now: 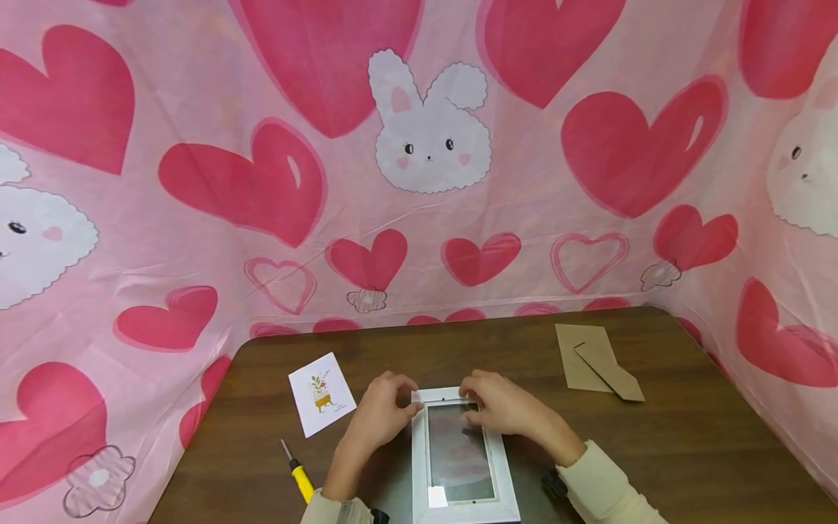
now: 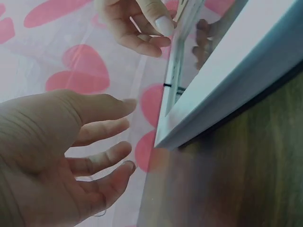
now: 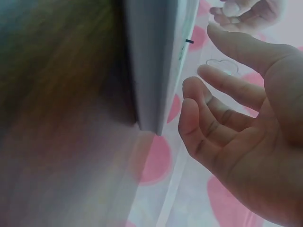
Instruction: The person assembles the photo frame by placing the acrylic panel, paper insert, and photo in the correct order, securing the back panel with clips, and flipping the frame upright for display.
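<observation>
A white picture frame (image 1: 420, 466) lies on the table, its glass pane (image 1: 458, 451) reflecting light and small dark tabs showing on its inner edges. My left hand (image 1: 382, 409) hovers at the frame's far left corner. In the left wrist view, that hand (image 2: 61, 151) has loosely bent fingers, apart from the frame's side (image 2: 232, 90). Over the far right corner is my right hand (image 1: 507, 404). Seen from the right wrist, its fingers (image 3: 222, 123) curve gently beside the frame's edge (image 3: 154, 71) and hold nothing.
Left of the frame lies a white card (image 1: 321, 397) with a printed plant, and nearer, a yellow-handled screwdriver (image 1: 302, 482). A brown backing board (image 1: 583, 371) with an angled stand leg rests at the far right of the wooden table (image 1: 687, 437). Pink heart-patterned cloth (image 1: 432, 218) hangs behind.
</observation>
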Tool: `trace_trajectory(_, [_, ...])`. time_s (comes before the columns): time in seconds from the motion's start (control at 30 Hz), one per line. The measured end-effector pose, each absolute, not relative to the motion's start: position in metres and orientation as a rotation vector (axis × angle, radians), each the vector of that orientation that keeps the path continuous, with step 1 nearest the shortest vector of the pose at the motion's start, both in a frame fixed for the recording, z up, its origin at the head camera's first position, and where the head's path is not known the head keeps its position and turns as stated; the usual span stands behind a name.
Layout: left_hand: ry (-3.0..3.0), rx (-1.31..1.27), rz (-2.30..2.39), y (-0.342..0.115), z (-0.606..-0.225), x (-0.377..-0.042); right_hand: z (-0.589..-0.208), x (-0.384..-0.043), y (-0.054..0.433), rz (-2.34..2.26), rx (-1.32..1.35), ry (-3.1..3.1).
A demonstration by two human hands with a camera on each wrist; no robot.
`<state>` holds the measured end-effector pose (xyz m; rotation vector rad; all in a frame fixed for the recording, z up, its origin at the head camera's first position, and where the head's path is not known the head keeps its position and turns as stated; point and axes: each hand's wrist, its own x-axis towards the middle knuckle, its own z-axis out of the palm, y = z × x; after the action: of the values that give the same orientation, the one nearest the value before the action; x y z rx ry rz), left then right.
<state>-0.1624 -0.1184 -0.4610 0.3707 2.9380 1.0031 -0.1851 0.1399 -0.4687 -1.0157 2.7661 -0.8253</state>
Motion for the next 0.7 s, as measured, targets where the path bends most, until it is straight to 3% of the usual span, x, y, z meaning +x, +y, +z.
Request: trace_trajectory(0.7, [3.010,0.035,1.216,-0.155,-0.462,-0.167,-0.441,-0.195,0.105,-0.753,-1.143,2.744])
